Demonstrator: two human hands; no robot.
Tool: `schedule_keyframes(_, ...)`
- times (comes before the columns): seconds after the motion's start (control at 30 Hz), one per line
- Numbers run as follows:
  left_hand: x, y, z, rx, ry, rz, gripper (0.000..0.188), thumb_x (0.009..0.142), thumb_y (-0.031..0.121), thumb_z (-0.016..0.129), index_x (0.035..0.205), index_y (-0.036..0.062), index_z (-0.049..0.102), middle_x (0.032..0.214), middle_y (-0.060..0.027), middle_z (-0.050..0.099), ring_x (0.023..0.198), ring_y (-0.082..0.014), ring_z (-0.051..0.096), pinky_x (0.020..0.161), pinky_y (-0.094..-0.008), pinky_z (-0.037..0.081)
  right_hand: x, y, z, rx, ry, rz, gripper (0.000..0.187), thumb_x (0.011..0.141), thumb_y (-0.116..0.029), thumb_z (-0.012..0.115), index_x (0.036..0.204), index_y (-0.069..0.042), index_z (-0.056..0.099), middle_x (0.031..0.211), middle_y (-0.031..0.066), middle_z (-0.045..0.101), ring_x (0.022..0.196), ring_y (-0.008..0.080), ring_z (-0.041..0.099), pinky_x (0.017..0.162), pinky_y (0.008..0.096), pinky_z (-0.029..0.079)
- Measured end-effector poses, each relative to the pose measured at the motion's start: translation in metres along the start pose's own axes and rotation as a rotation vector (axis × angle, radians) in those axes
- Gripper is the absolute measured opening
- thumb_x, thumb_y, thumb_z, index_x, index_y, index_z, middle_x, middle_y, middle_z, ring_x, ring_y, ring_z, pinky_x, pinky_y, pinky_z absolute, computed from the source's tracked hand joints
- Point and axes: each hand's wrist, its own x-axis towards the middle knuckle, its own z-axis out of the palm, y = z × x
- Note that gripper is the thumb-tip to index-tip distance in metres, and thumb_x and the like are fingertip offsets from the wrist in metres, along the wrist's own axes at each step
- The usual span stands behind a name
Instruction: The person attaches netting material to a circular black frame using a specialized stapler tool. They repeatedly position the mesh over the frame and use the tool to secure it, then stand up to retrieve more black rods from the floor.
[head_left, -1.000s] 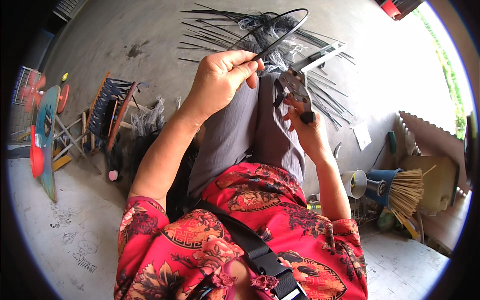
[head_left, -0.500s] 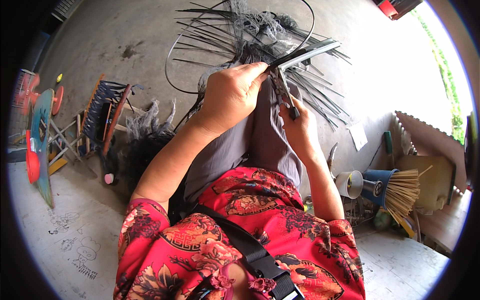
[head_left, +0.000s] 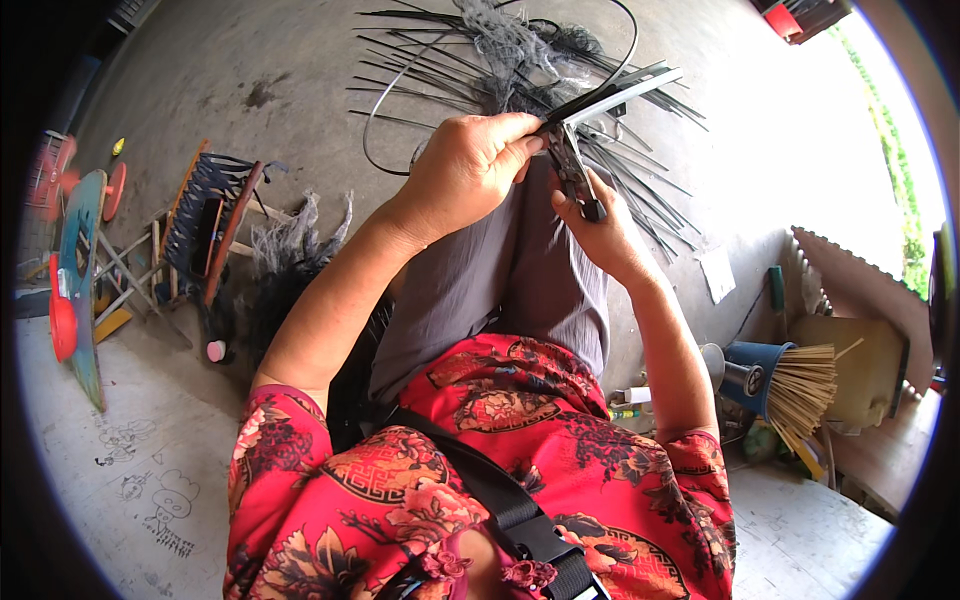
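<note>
My left hand is closed in a pinch on a thin black strip, which bends round in a wide loop beyond it. In my right hand is a plier-like hand tool with dark handles and a long grey arm pointing up and right. The strip's end meets the tool's head close to my left fingertips, so the exact contact is hidden. Both hands are above my lap, over grey trousers. Past them, many thin black strips and a tangle of grey fibres lie on the floor.
A blue bucket of thin wooden sticks stands at the right, beside a yellowish container. To the left are a wood-framed piece with dark webbing and a teal board with red wheels. White paper lies on the floor.
The loop's left side has shifted right and down. My right forearm has moved slightly right, now covering the white cup, and the tool's handles have risen a little.
</note>
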Motion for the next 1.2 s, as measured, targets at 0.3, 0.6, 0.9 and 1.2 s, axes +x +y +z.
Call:
schedule_keyframes(0.3,0.0,-0.02,0.016,0.212,0.09,0.105,0.021,0.11,0.009,0.069,0.126,-0.0001,0.078,0.074,-0.0068,0.071,0.065,-0.0134,0.063,0.062,-0.0319,0.051,0.025,0.032,0.028,-0.249,0.279,-0.073,0.04,0.103,-0.037,0.079,0.089,-0.004,0.06,0.077,0.0249,0.066,0.075,0.0496,0.067,0.066,0.0521,0.052)
schedule_keyframes(0.6,-0.046,0.003,-0.035,-0.06,-0.142,-0.147,0.025,0.115,0.01,0.064,0.131,-0.0024,0.077,0.087,-0.0011,0.077,0.072,-0.006,0.062,0.066,-0.0241,0.052,0.002,0.034,0.008,-0.01,0.172,0.03,0.043,0.104,-0.046,0.079,0.095,-0.005,0.068,0.072,0.0159,0.062,0.064,0.0281,0.054,0.066,0.0431,0.05)
schedule_keyframes(0.9,-0.046,0.015,-0.004,0.251,0.089,0.033,0.012,0.108,0.007,0.074,0.116,-0.0015,0.079,0.087,-0.0089,0.08,0.073,-0.0134,0.073,0.07,-0.0304,0.058,-0.021,0.001,-0.018,-0.279,0.303,-0.095,0.04,0.103,-0.046,0.081,0.105,-0.007,0.074,0.075,0.0158,0.069,0.07,0.0362,0.068,0.069,0.0451,0.055)
schedule_keyframes(1.2,-0.032,0.048,0.049,0.142,0.174,0.142,0.015,0.11,0.008,0.072,0.119,-0.001,0.081,0.084,-0.001,0.075,0.067,-0.0068,0.06,0.063,-0.0258,0.05,-0.083,0.087,-0.053,0.12,0.012,-0.023,0.027,0.106,-0.017,0.074,0.13,-0.006,0.077,0.095,0.0144,0.079,0.085,0.0203,0.072,0.081,0.0375,0.057)
